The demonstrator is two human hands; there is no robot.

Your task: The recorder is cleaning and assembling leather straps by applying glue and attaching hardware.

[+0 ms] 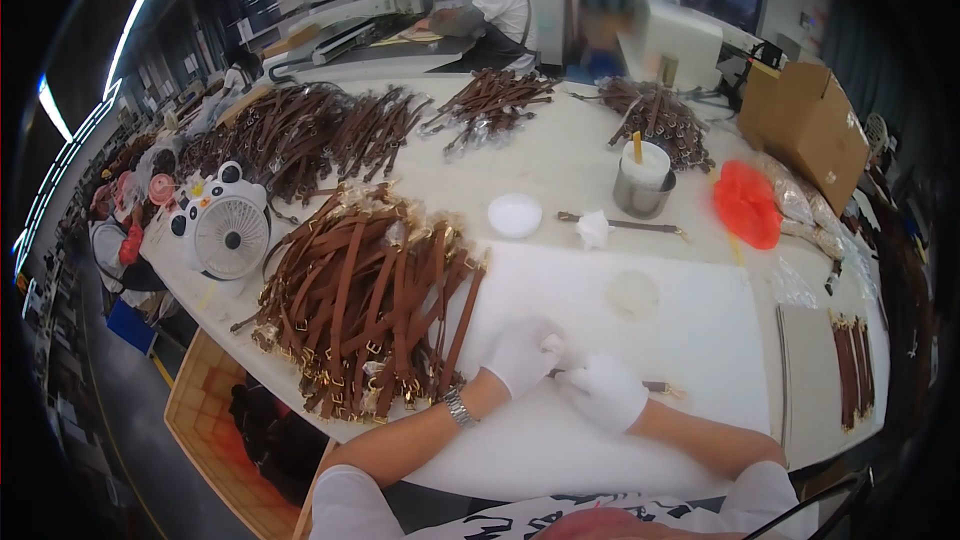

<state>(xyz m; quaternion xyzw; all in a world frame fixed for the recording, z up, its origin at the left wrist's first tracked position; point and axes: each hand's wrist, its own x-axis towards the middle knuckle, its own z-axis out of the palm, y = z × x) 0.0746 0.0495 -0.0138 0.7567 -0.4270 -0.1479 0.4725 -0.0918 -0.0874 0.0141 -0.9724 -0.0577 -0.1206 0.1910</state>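
Room opens over white sheet (710,320) beyond and right of the right fingers (580,378); a strap heap (355,305) crowds the left fingers (533,334); the bench (570,165) edge runs nearer the body. The left fingers close on a white wad (552,343); the right pinch a brown strap (655,387), long axis left-right, gold-coloured end pointing right.

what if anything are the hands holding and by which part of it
The right hand seems to hold a brown strap partway along, its gold buckle end sticking out; what the left hand pinches, if anything, cannot be told.
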